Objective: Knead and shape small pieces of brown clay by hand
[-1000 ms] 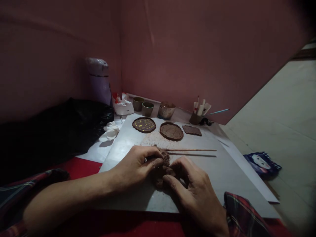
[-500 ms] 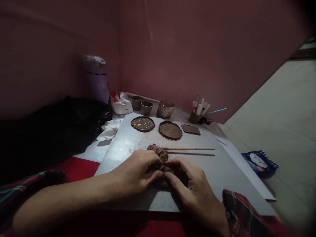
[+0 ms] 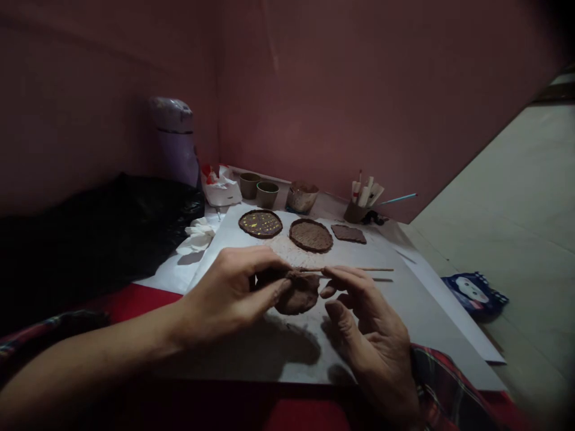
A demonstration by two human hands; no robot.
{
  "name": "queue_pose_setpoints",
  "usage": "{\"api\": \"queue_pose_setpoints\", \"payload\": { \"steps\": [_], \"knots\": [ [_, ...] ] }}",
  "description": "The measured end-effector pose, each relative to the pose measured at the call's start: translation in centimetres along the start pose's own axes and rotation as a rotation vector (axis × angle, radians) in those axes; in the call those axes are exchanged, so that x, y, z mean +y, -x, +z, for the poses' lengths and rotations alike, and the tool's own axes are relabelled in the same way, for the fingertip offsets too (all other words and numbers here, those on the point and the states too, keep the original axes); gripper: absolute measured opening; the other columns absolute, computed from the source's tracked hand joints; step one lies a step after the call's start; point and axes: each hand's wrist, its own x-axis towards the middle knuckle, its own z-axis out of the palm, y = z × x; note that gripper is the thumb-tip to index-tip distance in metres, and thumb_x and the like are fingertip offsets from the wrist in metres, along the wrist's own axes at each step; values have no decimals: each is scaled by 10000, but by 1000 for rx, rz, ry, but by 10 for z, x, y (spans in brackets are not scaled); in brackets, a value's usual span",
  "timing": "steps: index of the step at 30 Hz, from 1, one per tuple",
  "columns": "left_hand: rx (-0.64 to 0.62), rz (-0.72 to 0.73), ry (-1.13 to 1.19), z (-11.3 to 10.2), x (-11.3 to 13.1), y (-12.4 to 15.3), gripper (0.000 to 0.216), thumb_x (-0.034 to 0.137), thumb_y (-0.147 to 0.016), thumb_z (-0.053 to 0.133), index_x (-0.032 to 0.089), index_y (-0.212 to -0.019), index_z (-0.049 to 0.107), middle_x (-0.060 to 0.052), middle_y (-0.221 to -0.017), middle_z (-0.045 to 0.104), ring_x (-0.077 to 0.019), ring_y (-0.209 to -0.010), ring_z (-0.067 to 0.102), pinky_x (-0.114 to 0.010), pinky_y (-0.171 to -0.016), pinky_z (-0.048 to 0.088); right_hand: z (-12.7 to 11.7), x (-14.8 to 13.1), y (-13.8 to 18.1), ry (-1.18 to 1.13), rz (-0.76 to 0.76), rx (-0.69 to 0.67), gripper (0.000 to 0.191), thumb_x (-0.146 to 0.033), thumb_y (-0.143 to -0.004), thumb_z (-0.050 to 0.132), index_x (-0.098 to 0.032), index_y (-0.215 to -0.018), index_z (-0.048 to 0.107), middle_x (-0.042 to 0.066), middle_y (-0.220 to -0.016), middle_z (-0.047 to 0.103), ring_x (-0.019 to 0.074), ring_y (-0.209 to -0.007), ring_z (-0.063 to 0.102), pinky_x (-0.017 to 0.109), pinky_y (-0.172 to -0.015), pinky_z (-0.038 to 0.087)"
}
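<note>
A flattened piece of brown clay (image 3: 297, 297) is pinched at its left edge between the thumb and fingers of my left hand (image 3: 238, 290), raised a little above the white board (image 3: 417, 323). To its right, my right hand (image 3: 371, 326) has its thumb and fingers apart, with a narrow gap to the clay. Behind my right fingertips lies a thin wooden stick (image 3: 377, 269) on the board. The crumbly clay lump at the stick's left end is mostly hidden by my left hand and the held piece.
Farther back lie a yellow-dotted clay disc (image 3: 260, 224), a plain rimmed clay disc (image 3: 311, 235) and a clay slab (image 3: 349, 234). Beyond them stand small cups (image 3: 268, 196), a muddy glass (image 3: 302, 197) and a tool holder (image 3: 354, 212). A black bag (image 3: 103, 239) is at left.
My left hand has lifted the clay piece up and away from me, its flat face now showing. My right hand has let go and moved right, its fingers spreading.
</note>
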Motion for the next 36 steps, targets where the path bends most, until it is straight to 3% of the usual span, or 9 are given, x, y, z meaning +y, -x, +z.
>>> {"api": "queue_pose_setpoints", "payload": {
  "steps": [3, 7, 12, 17, 22, 26, 27, 32, 36],
  "knots": [
    [-261, -36, 19, -3, -3, -3, 162, 109, -836, 522, 154, -816, 677, -5, -742, 673, -108, -649, 590, -178, -592, 430, 0, 1, -2, 53, 3, 1, 182, -239, -904, 526, -240, -1069, 604, 70, -1137, 563, 184, -947, 587, 320, -771, 508],
    [-319, -61, 62, -5, -5, -6, 193, 64, -809, 508, 147, -783, 680, -1, -714, 667, -101, -626, 572, -174, -578, 420, 1, 0, -4, 84, -37, -34, 134, -221, -900, 530, -233, -990, 629, 60, -1087, 583, 206, -1041, 558, 370, -874, 475],
    [-153, -274, 207, -13, 2, -9, 134, 182, -800, 581, 114, -819, 696, -12, -694, 674, -106, -581, 566, -169, -495, 410, 1, -1, -3, 82, -41, -51, 135, -203, -897, 536, -233, -967, 648, 55, -1070, 581, 197, -1027, 567, 353, -861, 490],
    [-341, -130, 51, -12, 0, -9, 172, 103, -805, 529, 132, -772, 696, -8, -691, 670, -103, -603, 563, -183, -556, 418, 1, -2, -5, 87, -74, -47, 122, -170, -882, 554, -228, -908, 659, 48, -1035, 592, 183, -984, 588, 325, -831, 518],
    [-147, -328, 236, -16, 1, -10, 149, 236, -801, 585, 124, -819, 682, -8, -652, 657, -106, -549, 558, -173, -465, 392, 1, -3, -6, 92, -112, -47, 118, -168, -877, 557, -221, -900, 660, 50, -991, 610, 187, -951, 608, 321, -792, 537],
    [-283, -157, 0, -13, -1, -10, 149, 128, -780, 545, 118, -721, 682, -3, -629, 628, -96, -553, 513, -186, -510, 385, 1, -3, -6, 92, -108, -57, 113, -180, -882, 555, -226, -902, 657, 56, -994, 613, 194, -945, 609, 341, -787, 545],
    [-315, -170, 5, -13, -1, -10, 158, 120, -781, 537, 117, -709, 678, -1, -620, 621, -94, -546, 509, -181, -498, 379, 1, -2, -6, 94, -108, -59, 114, -181, -883, 554, -226, -903, 657, 58, -996, 615, 197, -946, 609, 346, -789, 545],
    [-202, -256, 194, -18, -1, -11, 124, 159, -788, 553, 113, -780, 668, -3, -661, 639, -105, -592, 556, -171, -519, 413, 2, -2, -7, 80, -132, -76, 117, -157, -877, 565, -225, -918, 650, 45, -982, 618, 176, -933, 614, 310, -781, 540],
    [-335, -193, -14, -17, -2, -12, 151, 124, -776, 530, 126, -699, 660, 21, -582, 574, -80, -517, 476, -165, -459, 335, 1, -1, -6, 78, -137, -91, 120, -148, -878, 559, -225, -915, 643, 39, -971, 624, 174, -927, 617, 309, -781, 539]
  ]
}}
